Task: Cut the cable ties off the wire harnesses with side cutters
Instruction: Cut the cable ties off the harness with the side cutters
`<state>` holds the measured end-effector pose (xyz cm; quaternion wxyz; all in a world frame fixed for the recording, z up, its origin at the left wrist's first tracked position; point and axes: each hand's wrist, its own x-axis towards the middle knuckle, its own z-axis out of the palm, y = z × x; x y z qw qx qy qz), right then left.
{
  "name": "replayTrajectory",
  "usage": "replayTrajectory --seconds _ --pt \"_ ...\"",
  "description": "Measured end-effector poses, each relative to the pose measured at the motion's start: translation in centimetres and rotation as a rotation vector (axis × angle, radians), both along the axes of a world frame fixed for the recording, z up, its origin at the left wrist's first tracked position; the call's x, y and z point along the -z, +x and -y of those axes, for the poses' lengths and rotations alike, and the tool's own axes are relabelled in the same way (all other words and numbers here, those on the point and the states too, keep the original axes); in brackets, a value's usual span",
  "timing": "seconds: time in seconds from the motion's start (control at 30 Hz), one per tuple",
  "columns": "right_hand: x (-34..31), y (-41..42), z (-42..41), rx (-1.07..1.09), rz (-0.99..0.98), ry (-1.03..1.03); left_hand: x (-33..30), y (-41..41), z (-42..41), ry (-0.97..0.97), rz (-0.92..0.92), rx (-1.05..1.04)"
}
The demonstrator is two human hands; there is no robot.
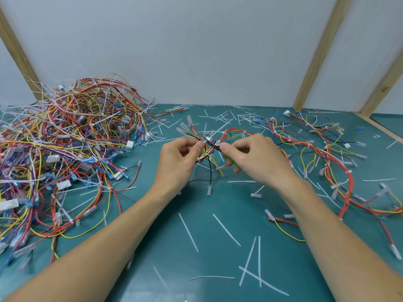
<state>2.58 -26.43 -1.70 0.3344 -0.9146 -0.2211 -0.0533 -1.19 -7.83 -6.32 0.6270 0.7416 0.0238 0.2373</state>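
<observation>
A wire harness [234, 132] of red, yellow and black wires lies across the middle of the green mat. My left hand [180, 159] pinches its bundle between thumb and fingers. My right hand [255, 156] grips green-handled side cutters [212, 142], whose dark jaws sit at the bundle just right of my left thumb. A white cable tie at the jaws is too small to make out clearly. The cutters' handles are mostly hidden inside my right palm.
A big tangled pile of harnesses [65, 144] fills the left of the mat. More harnesses [331, 158] spread out at the right. Cut white tie pieces [226, 229] litter the mat [196, 247]. A white wall with wooden struts [318, 55] stands behind.
</observation>
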Motion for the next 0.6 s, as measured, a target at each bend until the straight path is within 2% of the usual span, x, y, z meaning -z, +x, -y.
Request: replayTrajectory --seconds 0.1,0.2,0.5,0.6 --pt "0.06 -0.02 -0.18 -0.034 -0.07 0.029 -0.04 -0.1 0.08 0.017 0.008 -0.031" --pt "0.12 0.06 -0.29 -0.039 -0.062 0.025 -0.06 -0.2 0.2 0.022 0.008 -0.043" --pt "0.74 0.07 -0.46 -0.036 0.12 -0.091 0.16 -0.31 0.31 0.02 0.002 -0.066" --pt "0.81 0.05 -0.48 -0.052 0.125 -0.091 0.17 -0.35 0.26 0.024 0.005 -0.072"
